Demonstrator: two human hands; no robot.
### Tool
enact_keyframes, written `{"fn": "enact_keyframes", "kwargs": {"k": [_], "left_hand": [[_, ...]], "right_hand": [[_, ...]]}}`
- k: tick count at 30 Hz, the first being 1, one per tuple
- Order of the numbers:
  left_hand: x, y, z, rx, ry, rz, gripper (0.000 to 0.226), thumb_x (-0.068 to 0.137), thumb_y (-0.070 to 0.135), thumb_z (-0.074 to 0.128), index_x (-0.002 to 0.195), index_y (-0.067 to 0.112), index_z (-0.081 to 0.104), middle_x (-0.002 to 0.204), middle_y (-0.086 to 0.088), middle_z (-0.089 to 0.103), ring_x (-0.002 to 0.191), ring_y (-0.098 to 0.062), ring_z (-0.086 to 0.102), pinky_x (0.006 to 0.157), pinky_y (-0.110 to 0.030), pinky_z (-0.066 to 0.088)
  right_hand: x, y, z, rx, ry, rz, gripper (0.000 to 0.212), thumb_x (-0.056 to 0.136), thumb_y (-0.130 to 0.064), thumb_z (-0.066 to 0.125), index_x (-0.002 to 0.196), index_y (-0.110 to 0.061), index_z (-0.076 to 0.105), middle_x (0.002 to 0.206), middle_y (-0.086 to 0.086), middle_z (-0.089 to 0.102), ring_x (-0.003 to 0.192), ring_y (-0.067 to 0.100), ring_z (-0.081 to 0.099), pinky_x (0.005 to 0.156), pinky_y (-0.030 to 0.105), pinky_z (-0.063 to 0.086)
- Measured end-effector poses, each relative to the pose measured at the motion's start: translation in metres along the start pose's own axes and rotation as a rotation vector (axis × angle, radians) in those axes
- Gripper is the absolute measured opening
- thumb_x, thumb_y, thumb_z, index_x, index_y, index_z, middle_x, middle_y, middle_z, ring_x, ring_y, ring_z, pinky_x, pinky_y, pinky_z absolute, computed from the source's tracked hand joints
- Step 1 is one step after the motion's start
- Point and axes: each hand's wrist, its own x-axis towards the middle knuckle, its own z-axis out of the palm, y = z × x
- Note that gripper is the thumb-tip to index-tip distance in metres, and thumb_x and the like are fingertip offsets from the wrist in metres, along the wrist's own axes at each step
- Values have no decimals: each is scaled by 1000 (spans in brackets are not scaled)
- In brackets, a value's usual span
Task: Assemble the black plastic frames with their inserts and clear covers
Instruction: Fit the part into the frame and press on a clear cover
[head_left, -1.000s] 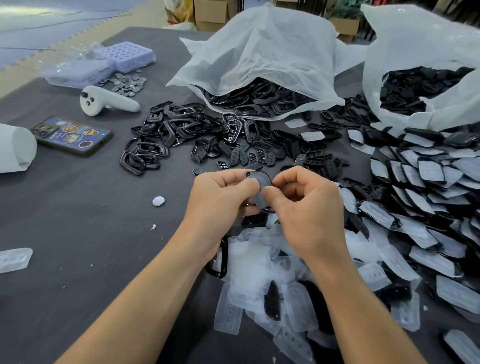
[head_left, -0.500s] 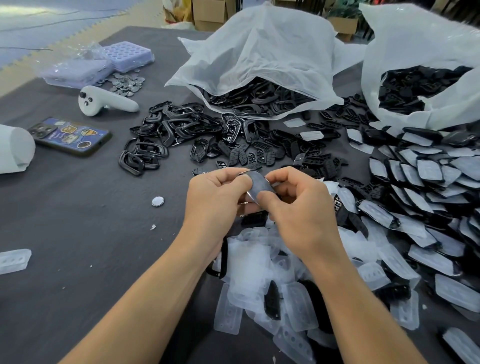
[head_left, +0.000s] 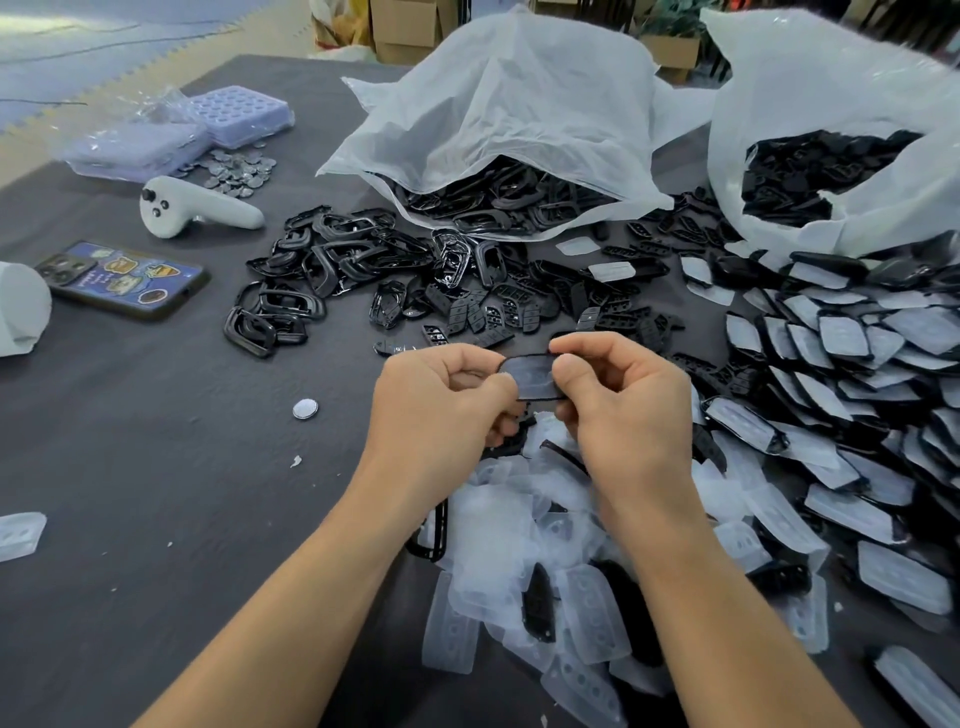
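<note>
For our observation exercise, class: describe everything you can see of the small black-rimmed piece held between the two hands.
The small black-rimmed piece is a rounded, oblong plastic frame with a greyish, slightly glossy panel filling its middle. It is held above the dark grey table, face tilted toward the camera, long axis roughly level. The left hand pinches its left end and the right hand its right end, thumbs on the face, hiding both ends.

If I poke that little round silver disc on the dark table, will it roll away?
Probably not: the little round silver disc lies flat, so it would likely just slide. It looks thin, so probably light. The dark table looks matte, maybe slowing it.
</note>
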Motion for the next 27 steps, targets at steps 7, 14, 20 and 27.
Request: {"fn": "enact_keyframes", "kwargs": {"k": [7,14,20,27], "left_hand": [[0,3,-6,302,35,179,27,90,20,75,75,42,79,56,9,71,47,-4,60,51,-19,50],[-5,3,-4,409,59,308,19,85,34,68,93,51,73,60,9,70,55,-17,66,57,-32,57],[0,-1,-5,419,103,275,30,88,24,75,78,51,74,60,11,71,55,-15,67,60,-33,54],[3,-5,-6,315,65,228,23,89,27,75,77,47,76,61,13,72,51,-8,65,53,-20,51]], "right_hand": [[1,-1,-2,-121,-114,-123,22,92,-6,71,84,-26,77,66,3,68,54,12,56,51,25,48],[0,0,-4,-221,-112,-162,18,91,-13,75,79,-26,73,64,-3,68,54,9,59,52,22,48],[4,0,-7,-162,-179,-51,29,101,-4,57,91,-23,77,63,10,71,50,18,65,49,31,54],[3,1,-4,-77,-197,-46,29,84,2,73,92,-25,79,68,5,73,53,16,62,51,27,53]]}}
